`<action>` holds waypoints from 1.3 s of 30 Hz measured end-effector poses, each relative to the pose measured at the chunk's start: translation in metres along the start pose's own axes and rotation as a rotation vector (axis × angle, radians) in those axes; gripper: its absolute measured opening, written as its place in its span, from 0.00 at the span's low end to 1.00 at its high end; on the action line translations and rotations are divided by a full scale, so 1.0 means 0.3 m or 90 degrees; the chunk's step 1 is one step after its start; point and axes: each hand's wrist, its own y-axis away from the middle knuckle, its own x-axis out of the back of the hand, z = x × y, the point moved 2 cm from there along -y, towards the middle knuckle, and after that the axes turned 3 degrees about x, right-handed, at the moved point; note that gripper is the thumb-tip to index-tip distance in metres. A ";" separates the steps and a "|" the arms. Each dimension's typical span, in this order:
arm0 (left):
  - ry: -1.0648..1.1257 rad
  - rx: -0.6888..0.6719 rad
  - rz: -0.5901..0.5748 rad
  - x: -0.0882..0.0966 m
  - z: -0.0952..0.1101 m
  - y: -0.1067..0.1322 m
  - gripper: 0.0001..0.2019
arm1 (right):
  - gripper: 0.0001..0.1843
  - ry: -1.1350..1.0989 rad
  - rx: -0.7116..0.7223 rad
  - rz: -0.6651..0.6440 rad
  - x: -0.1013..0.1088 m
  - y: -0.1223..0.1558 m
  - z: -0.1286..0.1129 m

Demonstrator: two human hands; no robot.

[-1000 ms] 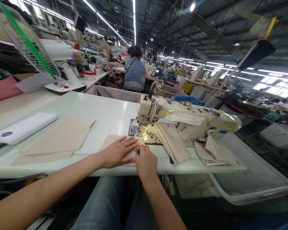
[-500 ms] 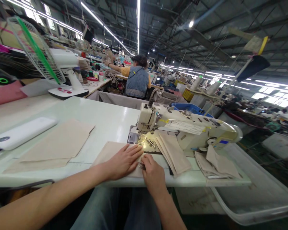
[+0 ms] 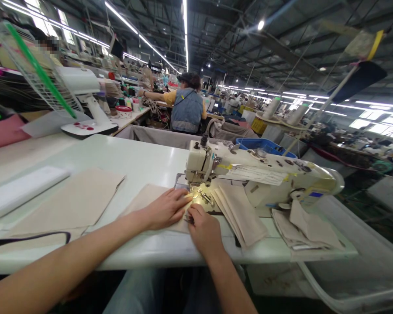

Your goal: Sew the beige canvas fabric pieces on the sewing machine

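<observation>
A beige fabric piece [image 3: 143, 198] lies on the pale table, its far right corner at the needle area of a sewing machine [image 3: 199, 163]. My left hand [image 3: 167, 209] rests flat on the fabric, fingers stretched toward the lit needle plate [image 3: 201, 198]. At the fabric's right edge my right hand [image 3: 205, 227] is closed, thumb and fingers pinching close to the presser foot. A small metal tool [image 3: 187, 218], perhaps thread snips, pokes out from under those fingers; most of it is hidden.
Stacked beige pieces [image 3: 72, 200] lie left, beside a white device [image 3: 26, 189]. Folded beige pieces [image 3: 240, 213] sit under the machine arm, with another pile [image 3: 306, 229] further right. A fan [image 3: 81, 80] stands back left; a co-worker [image 3: 187, 111] sits ahead.
Both hands have moved slightly forward and left, and the fabric under them has shifted toward the needle. The view has tilted a little; the hands' poses look much the same.
</observation>
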 end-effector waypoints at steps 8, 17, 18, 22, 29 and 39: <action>0.011 0.009 -0.001 -0.001 -0.013 -0.007 0.21 | 0.17 -0.018 -0.020 0.006 -0.018 0.003 0.008; 0.009 0.010 0.000 -0.001 -0.020 -0.012 0.21 | 0.17 0.002 -0.018 0.022 -0.025 0.007 0.008; 0.008 0.010 0.002 -0.001 -0.021 -0.012 0.21 | 0.18 0.004 -0.017 0.023 -0.024 0.007 0.007; 0.008 0.011 0.009 -0.001 -0.022 -0.012 0.21 | 0.18 0.007 -0.018 0.023 -0.021 0.007 0.005; 0.008 0.013 0.005 -0.008 -0.026 -0.016 0.21 | 0.21 0.015 -0.025 0.004 -0.022 0.005 0.006; 0.019 0.020 -0.010 -0.009 -0.027 -0.013 0.21 | 0.20 0.024 -0.019 0.012 -0.023 0.010 0.005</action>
